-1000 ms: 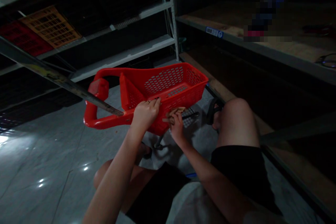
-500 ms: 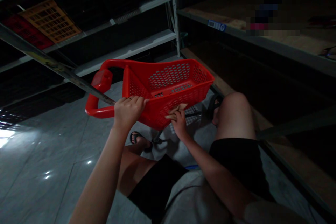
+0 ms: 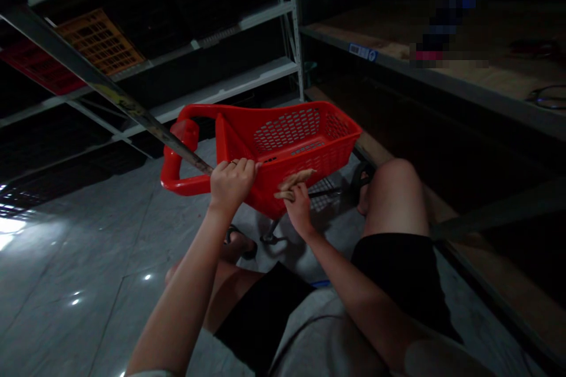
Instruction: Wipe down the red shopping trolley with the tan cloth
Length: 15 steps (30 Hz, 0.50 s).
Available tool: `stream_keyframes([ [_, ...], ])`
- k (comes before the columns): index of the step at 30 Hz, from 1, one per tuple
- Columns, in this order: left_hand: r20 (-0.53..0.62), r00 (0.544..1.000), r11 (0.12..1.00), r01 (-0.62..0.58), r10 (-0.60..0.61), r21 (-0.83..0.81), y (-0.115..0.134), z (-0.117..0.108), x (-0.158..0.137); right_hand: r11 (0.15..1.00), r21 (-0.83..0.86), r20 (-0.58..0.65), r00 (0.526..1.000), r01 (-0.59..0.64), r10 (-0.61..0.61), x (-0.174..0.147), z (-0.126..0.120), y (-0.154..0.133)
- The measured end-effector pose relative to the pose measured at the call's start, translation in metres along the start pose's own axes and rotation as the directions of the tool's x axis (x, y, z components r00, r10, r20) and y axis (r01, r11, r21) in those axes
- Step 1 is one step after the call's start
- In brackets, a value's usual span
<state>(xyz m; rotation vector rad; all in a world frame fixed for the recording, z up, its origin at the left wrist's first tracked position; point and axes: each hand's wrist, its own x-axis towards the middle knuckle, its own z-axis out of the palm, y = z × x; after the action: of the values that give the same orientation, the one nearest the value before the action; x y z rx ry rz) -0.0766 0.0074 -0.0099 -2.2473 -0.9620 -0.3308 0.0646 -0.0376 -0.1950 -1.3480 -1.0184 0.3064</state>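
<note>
Before our knees stands a red plastic shopping cart (image 3: 309, 153) on the grey tiled floor (image 3: 145, 235), its basket walls pierced with rows of slots. We keep our left hand (image 3: 233, 182) closed over the near rim, fingers curled together around the edge, beside the lower end of a metal pole (image 3: 132, 109); in this gloom we cannot tell whether hand and pole touch. Our right hand (image 3: 298, 209), lower down, pinches a crumpled tan cloth (image 3: 297, 179), as it seems, against the cart's outer side wall, fingers narrow around it. At the upper left, we see a yellow-orange slotted crate (image 3: 104, 41) next to a red crate (image 3: 42, 70) on a rack. To our right runs a wooden shelf (image 3: 481, 76) bearing a blue-and-white label (image 3: 363, 52) on its edge.
</note>
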Motion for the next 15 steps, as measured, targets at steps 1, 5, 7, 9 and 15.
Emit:
stream_keyframes([
  [1, -0.011, 1.000, 1.000, -0.005, 0.005, 0.005, 0.002, 0.001, 0.001, 0.999, -0.014, 0.008, 0.999, -0.047, 0.047, -0.007, -0.002, 0.009],
  [5, -0.032, 0.999, 1.000, -0.015, 0.015, -0.001, 0.011, 0.003, 0.009, 0.999, -0.005, -0.024, 0.999, -0.047, 0.047, 0.004, -0.006, -0.007],
  [7, -0.054, 0.997, 0.998, -0.055, 0.053, -0.039, 0.015, 0.000, 0.010, 0.998, 0.050, -0.028, 0.999, 0.046, -0.045, 0.025, -0.006, -0.043],
  [9, -0.135, 0.983, 0.985, -0.136, 0.121, -0.106, 0.014, -0.007, 0.007, 0.985, 0.107, -0.029, 0.991, 0.134, -0.132, 0.043, -0.008, -0.081],
  [15, -0.590, 0.794, 0.967, -0.010, -0.148, -0.255, -0.017, -0.026, -0.033, 0.938, 0.207, 0.034, 0.957, 0.277, -0.289, 0.046, -0.021, -0.141],
])
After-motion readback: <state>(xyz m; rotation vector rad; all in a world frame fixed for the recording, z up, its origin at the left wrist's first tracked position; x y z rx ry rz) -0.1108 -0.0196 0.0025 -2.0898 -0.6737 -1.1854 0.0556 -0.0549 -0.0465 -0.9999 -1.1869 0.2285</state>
